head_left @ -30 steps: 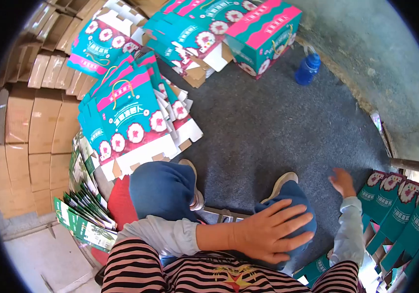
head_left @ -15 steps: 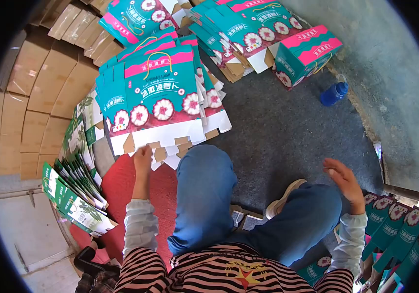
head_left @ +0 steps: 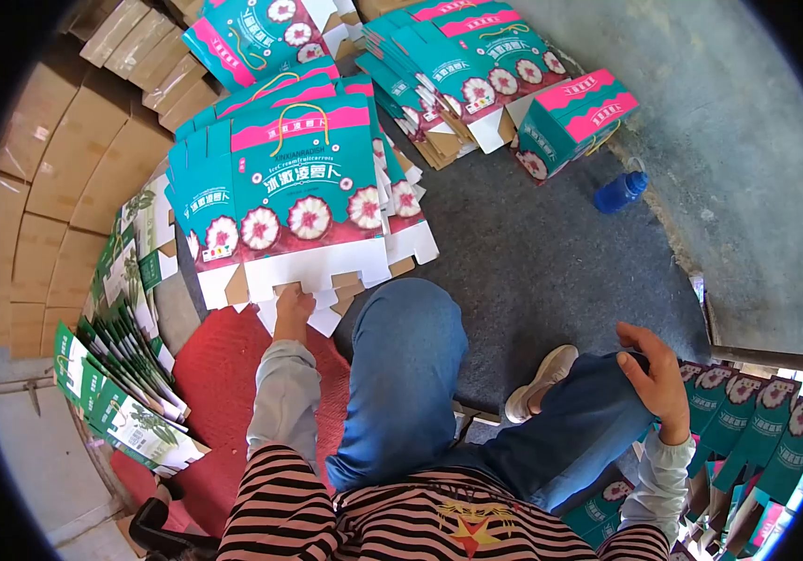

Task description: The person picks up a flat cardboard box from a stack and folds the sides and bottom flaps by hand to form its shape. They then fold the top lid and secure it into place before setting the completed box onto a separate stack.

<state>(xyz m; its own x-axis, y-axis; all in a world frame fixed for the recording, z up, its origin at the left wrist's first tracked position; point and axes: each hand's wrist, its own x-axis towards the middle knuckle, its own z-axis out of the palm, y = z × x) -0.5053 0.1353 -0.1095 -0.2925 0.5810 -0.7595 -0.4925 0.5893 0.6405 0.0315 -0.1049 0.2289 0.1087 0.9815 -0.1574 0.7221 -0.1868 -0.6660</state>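
A stack of flat teal and pink cartons [head_left: 308, 178] with yellow cord handles lies in front of me, its white flaps towards my knees. My left hand [head_left: 295, 305] is at the lower flaps of the top carton, fingers closed on the flap edge. Over my bent knee on the right, my right hand [head_left: 654, 374] hovers or rests with thumb and fingers apart, holding nothing. Whether it touches the jeans is hard to tell.
Brown boxes [head_left: 65, 168] are piled on the left, above green and white cartons [head_left: 130, 411]. Another teal stack [head_left: 457, 65], an assembled teal box [head_left: 574, 122] and a blue bottle [head_left: 620, 192] stand farther off. More teal cartons [head_left: 747, 421] are at the right.
My left hand has moved right and onto the carton's flap edge. My right hand has come in and down towards my knee. The view has shifted slightly.
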